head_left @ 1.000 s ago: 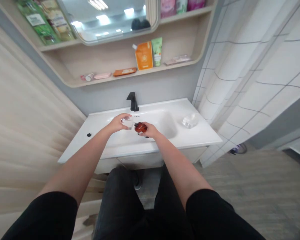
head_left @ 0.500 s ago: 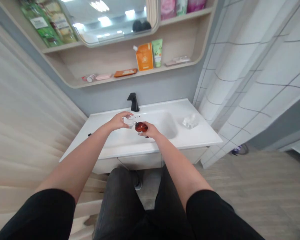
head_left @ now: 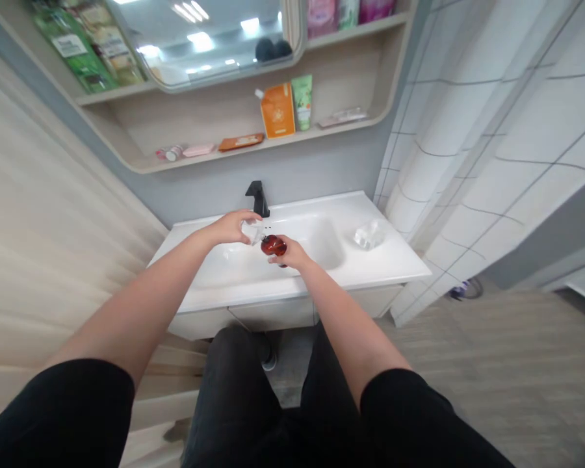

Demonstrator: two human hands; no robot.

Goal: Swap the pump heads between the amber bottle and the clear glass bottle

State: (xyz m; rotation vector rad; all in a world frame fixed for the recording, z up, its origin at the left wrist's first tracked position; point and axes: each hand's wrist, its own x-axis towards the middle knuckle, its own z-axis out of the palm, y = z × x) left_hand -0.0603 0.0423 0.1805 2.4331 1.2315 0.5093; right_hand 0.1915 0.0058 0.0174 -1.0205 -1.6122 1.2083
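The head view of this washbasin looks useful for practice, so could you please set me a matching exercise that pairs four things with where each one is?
Things:
1. amber bottle
2. clear item
3. black faucet
4. orange pouch

Places:
A. standing on the wall shelf
B. held in the right hand
C. at the back of the white basin
D. held in the left hand

Right pairs: 1-B, 2-D, 3-C, 4-A.
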